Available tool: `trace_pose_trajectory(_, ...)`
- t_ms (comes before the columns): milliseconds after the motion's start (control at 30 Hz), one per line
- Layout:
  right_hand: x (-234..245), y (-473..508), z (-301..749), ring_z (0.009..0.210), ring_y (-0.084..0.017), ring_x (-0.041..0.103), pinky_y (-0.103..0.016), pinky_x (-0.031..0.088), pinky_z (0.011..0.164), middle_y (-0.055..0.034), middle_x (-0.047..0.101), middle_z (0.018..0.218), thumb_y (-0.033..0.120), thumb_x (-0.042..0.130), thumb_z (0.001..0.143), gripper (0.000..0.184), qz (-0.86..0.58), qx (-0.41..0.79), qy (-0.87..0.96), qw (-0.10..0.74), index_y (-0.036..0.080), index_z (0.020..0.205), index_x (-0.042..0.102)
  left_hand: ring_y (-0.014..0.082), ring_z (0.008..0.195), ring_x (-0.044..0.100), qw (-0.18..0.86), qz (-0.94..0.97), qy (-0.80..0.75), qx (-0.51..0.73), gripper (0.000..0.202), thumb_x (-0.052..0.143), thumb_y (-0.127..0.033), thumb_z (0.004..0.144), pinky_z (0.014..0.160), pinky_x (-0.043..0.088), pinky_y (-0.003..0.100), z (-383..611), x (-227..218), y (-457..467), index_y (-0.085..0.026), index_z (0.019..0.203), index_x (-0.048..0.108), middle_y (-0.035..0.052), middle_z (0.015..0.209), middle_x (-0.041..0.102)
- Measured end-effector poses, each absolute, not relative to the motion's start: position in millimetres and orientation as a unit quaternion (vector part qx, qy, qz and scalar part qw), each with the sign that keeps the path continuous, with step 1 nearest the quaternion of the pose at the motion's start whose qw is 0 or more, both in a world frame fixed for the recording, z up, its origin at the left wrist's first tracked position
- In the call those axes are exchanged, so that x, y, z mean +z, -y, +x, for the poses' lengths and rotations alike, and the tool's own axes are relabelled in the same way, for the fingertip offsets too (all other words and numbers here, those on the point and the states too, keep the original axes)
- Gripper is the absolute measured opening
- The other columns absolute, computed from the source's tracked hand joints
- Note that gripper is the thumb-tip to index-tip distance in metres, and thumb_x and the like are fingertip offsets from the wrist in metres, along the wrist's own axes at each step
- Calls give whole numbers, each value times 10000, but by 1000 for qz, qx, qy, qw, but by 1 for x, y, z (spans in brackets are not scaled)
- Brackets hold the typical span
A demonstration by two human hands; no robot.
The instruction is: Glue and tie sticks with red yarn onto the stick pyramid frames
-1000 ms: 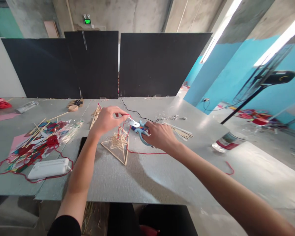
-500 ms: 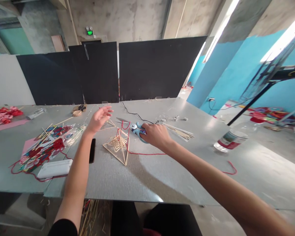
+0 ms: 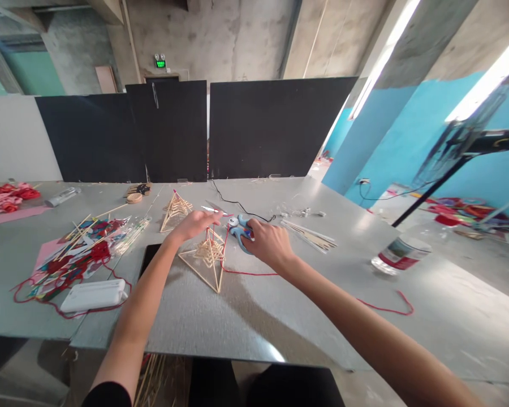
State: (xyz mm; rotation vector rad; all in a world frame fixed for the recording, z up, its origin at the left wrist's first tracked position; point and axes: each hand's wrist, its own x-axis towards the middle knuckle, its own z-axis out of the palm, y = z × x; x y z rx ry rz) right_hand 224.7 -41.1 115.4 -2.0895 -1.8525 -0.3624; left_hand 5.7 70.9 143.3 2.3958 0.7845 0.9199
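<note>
My right hand (image 3: 271, 243) is wrapped round the handles of light-blue scissors (image 3: 239, 233). Their blades are parted and point left, toward my other hand. Just above the peak of a pyramid (image 3: 214, 265) of thin wooden sticks, my left hand (image 3: 197, 224) has its fingers closed on red yarn (image 3: 225, 249), partly hidden by the fingers. This yarn is tied at the pyramid's peak and trails right across the table, passing under my right hand. Behind my left hand stands a second stick pyramid (image 3: 176, 208) with a red tip.
At left lie a white box-shaped device (image 3: 93, 295), a heap of red yarn and craft scraps (image 3: 85, 249) and a dark phone (image 3: 149, 257). Right of the scissors are loose flat sticks (image 3: 311, 236). A plastic bottle (image 3: 401, 249) stands at the right. Black panels (image 3: 280, 130) border the table's back.
My left hand has come down and right to the yarn above the near pyramid, its fingers closing. The second pyramid now shows more fully. My right hand keeps hold of the scissors, blades parted.
</note>
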Motion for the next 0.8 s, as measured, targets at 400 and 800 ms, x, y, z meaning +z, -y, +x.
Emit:
trace_pose_trajectory(400, 108, 41, 220, 679, -213, 624, -306, 208, 565, -70, 706, 782, 460, 530, 898, 247, -729, -60, 661, 165, 225, 901, 607, 222, 940, 738, 343, 863, -271, 252, 238, 688, -426, 866, 867, 557, 354, 1, 135, -80, -248, 973, 803, 70, 1021, 805)
trace_pose_trajectory(800, 106, 57, 243, 615, -191, 551, -301, 309, 562, -32, 642, 689, 595, 541, 868, 377, -688, 45, 693, 210, 240, 756, 484, 173, 770, 689, 335, 833, -278, 342, 358, 586, -497, 933, 771, 532, 322, 7, 128, -88, -213, 894, 799, 65, 865, 802)
